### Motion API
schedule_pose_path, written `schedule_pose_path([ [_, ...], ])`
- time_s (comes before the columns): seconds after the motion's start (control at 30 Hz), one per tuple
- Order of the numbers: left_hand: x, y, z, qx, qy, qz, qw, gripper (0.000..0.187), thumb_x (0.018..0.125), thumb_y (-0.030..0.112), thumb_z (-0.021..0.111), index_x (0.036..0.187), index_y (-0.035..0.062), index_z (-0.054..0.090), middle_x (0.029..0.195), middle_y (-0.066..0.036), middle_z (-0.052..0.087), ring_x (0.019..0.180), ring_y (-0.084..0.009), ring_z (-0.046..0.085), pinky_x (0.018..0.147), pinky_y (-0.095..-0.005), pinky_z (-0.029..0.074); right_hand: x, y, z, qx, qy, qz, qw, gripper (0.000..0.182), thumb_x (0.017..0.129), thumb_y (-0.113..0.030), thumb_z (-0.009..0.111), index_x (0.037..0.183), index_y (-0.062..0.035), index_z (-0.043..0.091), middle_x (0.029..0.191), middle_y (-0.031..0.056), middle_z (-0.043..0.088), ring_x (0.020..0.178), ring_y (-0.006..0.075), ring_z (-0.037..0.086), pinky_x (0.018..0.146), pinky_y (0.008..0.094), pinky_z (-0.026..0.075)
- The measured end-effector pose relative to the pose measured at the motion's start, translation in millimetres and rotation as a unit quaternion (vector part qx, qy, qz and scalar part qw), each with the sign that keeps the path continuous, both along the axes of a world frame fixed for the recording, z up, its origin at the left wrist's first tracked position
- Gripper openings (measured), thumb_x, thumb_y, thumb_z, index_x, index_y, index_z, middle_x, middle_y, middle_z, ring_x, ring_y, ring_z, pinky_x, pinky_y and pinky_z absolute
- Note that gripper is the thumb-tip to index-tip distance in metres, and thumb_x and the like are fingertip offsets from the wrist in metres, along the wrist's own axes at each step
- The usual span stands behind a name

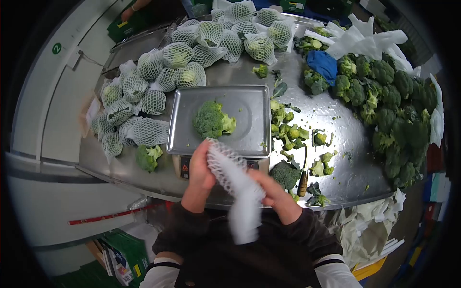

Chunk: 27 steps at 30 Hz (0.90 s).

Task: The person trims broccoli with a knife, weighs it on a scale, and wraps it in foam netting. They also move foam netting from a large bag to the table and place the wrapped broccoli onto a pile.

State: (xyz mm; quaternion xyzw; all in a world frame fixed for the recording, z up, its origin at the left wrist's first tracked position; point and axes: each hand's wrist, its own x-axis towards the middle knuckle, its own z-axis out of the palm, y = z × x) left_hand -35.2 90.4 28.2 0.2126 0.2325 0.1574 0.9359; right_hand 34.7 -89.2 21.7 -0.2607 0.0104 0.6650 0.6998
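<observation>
A white foam net sleeve (230, 170) stretches between my hands, in front of the scale; its lower end hangs down, blurred. My left hand (199, 168) grips the upper edge of the sleeve near its mouth. On the sleeve's other side, my right hand (274, 194) is closed on it lower down. Just beyond, a broccoli head (210, 119) with a pale cut stem lies on the steel pan (249, 103) of a weighing scale. The sleeve and hands hide part of the scale's front panel (185, 167).
Netted heads (177, 55) fill the table's left and back. Loose broccoli (394, 105) is heaped at right beside a blue cloth (322, 66). A wooden-handled knife (303, 182) lies near trimmed pieces (290, 132) and one broccoli head (285, 174). Another head (149, 158) sits left of the scale.
</observation>
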Motion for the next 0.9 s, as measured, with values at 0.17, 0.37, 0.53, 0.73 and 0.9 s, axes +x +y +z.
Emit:
schedule_pose_path([
  [0.17, -30.1, 7.9, -7.1, -0.008, 0.106, -0.121, 0.987, 0.027, 0.091, 0.02, 0.042, 0.102, 0.0, 0.056, 0.096, -0.011, 0.063, 0.09, -0.0204, 0.06, 0.084, -0.0333, 0.047, -3.7, 17.1, 11.9, -0.017, -0.19, 0.021, 0.981, 0.031, 0.09, -0.024, 0.051, 0.11, -0.001, 0.056, 0.102, 0.0037, 0.06, 0.093, 0.0098, 0.055, 0.083, 0.0257, 0.043],
  [0.37, -41.9, -0.2, -5.2, 0.019, 0.155, -0.123, 0.98, 0.033, 0.09, 0.026, 0.041, 0.103, -0.0001, 0.056, 0.096, -0.013, 0.063, 0.088, -0.0232, 0.062, 0.081, -0.0365, 0.049, -6.5, 5.7, 4.9, 0.011, -0.297, -0.034, 0.954, 0.028, 0.09, -0.021, 0.051, 0.108, -0.0002, 0.056, 0.097, 0.0013, 0.06, 0.09, 0.0079, 0.053, 0.082, 0.0233, 0.041],
  [0.53, -35.0, 6.8, 15.0, 0.077, 0.168, -0.008, 0.983, 0.027, 0.088, 0.027, 0.048, 0.092, 0.0028, 0.059, 0.087, -0.011, 0.065, 0.079, -0.0242, 0.063, 0.076, -0.0373, 0.051, -7.5, -32.2, 0.8, -0.1, -0.44, -0.12, 0.884, 0.023, 0.087, -0.019, 0.057, 0.103, -0.0024, 0.058, 0.086, 0.001, 0.06, 0.081, 0.0063, 0.054, 0.075, 0.0219, 0.044],
  [0.73, -32.3, -0.4, 12.9, 0.157, 0.207, 0.055, 0.964, 0.022, 0.089, 0.026, 0.049, 0.082, 0.0072, 0.059, 0.075, -0.005, 0.062, 0.068, -0.0167, 0.06, 0.063, -0.032, 0.05, 16.2, -107.7, -20.3, -0.318, -0.599, -0.208, 0.705, 0.02, 0.084, -0.016, 0.057, 0.099, -0.0025, 0.059, 0.077, 0.0077, 0.063, 0.065, 0.0137, 0.058, 0.062, 0.027, 0.046],
  [0.9, -26.6, -11.5, -1.1, 0.153, 0.185, -0.003, 0.971, 0.021, 0.087, 0.027, 0.053, 0.081, 0.007, 0.057, 0.074, -0.003, 0.059, 0.067, -0.0142, 0.058, 0.06, -0.0293, 0.047, 35.3, -150.7, -27.3, -0.397, -0.617, -0.198, 0.65, 0.017, 0.082, -0.014, 0.057, 0.096, -0.0048, 0.06, 0.079, 0.0102, 0.063, 0.065, 0.0221, 0.06, 0.061, 0.0308, 0.047],
])
